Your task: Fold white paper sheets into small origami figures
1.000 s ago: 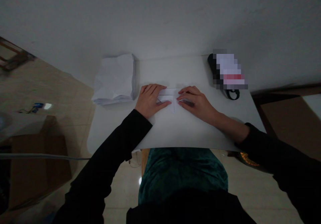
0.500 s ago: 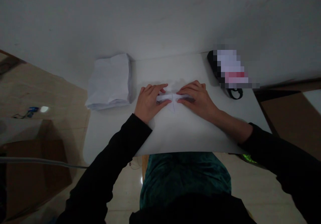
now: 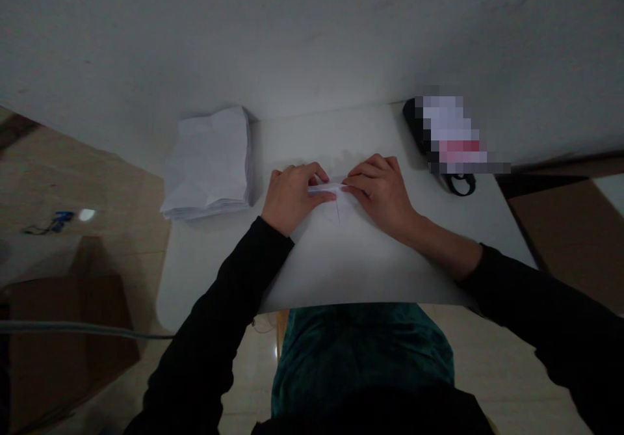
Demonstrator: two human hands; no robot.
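A small folded white paper (image 3: 335,202) with a downward point lies on the white table (image 3: 341,259). My left hand (image 3: 291,196) rests on its left part, fingers curled and pinching the top edge. On the right part, my right hand (image 3: 381,190) presses with bent fingers, its fingertips meeting the left hand's over the paper's top edge. Most of the paper is hidden under both hands.
A stack of white sheets (image 3: 209,162) sits at the table's back left corner. A black object with a blurred patch (image 3: 446,139) and a black loop (image 3: 461,183) lie at the back right. A white wall rises behind. Tiled floor and a brown box (image 3: 63,337) lie left.
Both hands have drawn closer together and curled from flat pressing into a pinch at the paper's top edge. The camera view has shifted slightly.
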